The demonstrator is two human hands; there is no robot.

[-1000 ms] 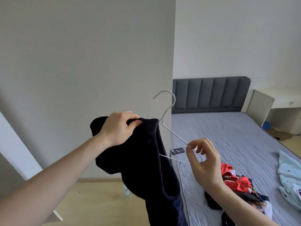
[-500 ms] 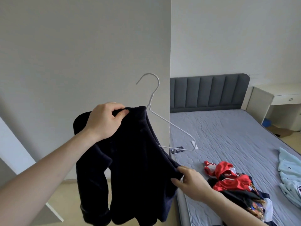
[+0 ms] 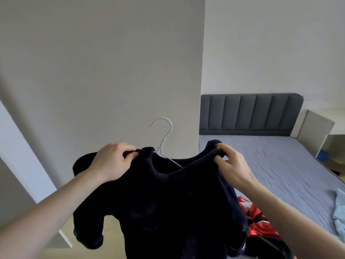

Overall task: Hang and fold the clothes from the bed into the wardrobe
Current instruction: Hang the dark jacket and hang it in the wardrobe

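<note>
A dark navy fleece top (image 3: 168,202) hangs in front of me, held up by both shoulders. My left hand (image 3: 112,161) grips its left shoulder and my right hand (image 3: 231,165) grips its right shoulder. A thin white wire hanger (image 3: 163,135) sits inside the neck opening; its hook sticks up above the collar and most of its frame is hidden in the fabric. On the bed (image 3: 270,165) lie a red and black garment pile (image 3: 257,221) and a light blue garment (image 3: 339,212).
A grey wall panel (image 3: 112,71) stands close behind the top on the left. A dark grey padded headboard (image 3: 250,113) backs the bed, and a white bedside desk (image 3: 321,128) stands at the far right. Light wood floor shows below.
My right hand let go of the top's lower edge and now grips its right shoulder. The hanger's right arm has gone inside the top, which is now spread out.
</note>
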